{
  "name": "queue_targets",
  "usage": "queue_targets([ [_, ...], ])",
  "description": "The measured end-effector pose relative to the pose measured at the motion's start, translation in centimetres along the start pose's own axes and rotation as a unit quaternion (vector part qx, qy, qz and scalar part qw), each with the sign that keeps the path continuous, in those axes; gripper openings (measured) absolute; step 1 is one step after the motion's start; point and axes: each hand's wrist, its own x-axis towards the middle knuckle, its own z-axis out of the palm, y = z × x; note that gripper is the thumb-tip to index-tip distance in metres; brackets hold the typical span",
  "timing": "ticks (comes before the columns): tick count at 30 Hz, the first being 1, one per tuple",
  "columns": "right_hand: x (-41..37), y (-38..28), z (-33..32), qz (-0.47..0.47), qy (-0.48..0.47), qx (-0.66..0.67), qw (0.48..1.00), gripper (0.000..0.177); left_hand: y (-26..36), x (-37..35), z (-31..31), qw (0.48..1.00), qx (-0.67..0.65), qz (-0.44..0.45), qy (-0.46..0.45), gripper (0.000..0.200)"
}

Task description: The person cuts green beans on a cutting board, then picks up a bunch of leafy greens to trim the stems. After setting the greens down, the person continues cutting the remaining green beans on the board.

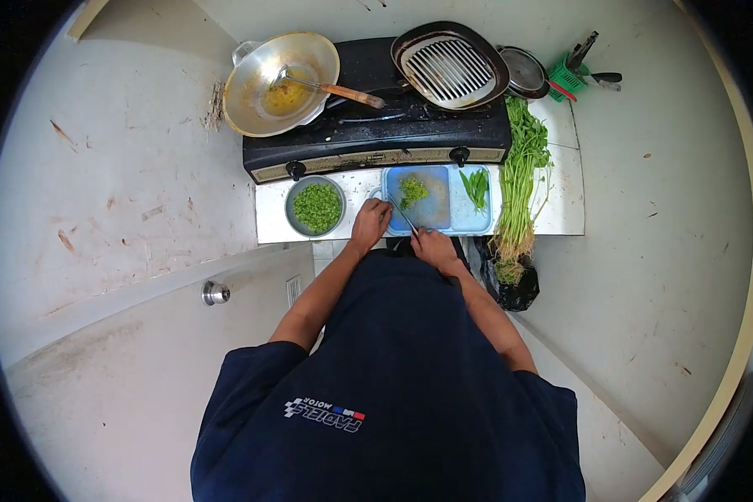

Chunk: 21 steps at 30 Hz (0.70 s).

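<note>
A blue cutting board (433, 216) lies on the white counter in front of the stove. Chopped greens (412, 191) are on its left part, and a few cut green leaves (475, 188) lie on its right part. My right hand (434, 248) is closed round the handle of a knife (404, 217), whose blade slants up and left over the board. At the board's left edge is my left hand (371, 222), its fingers bent near the blade tip; what they hold, if anything, is too small to tell. A round bowl (289, 216) of chopped greens stands left of the board.
Behind is a black stove (376, 155) bearing a wok (241, 99) with a ladle and a grill pan (448, 67). Long leafy stems with roots (519, 184) lie at the right, over a black bag (519, 294). A green basket (565, 78) holds utensils.
</note>
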Motion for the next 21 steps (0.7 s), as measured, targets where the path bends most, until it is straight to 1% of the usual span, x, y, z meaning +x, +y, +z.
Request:
queue_targets([
  [2,0.0,0.0,-0.1,-0.014,0.005,0.008,1.0,0.04,-0.3,-0.2,0.2,1.0,0.001,0.004,-0.002,0.012],
  [5,0.0,-0.2,-0.2,-0.007,0.0,0.001,1.0,0.04,-0.4,-0.3,0.4,1.0,-0.004,-0.006,0.004,0.012],
  [11,0.2,-0.4,-0.2,-0.025,-0.016,-0.031,0.999,0.038,0.1,-0.5,0.0,1.0,0.0,-0.002,0.009,0.013],
  [14,1.1,-0.5,0.2,-0.036,-0.011,-0.019,0.999,0.037,0.2,-0.5,0.0,1.0,0.003,-0.009,0.004,0.014],
  [20,0.7,-0.4,-0.4,-0.036,-0.01,-0.006,0.999,0.037,0.0,-0.7,-0.1,1.0,0.011,0.001,0.01,0.016],
  [21,0.5,-0.4,-0.6,-0.022,-0.017,-0.006,1.0,0.037,-0.1,-0.6,-0.1,1.0,0.02,0.01,0.007,0.016],
])
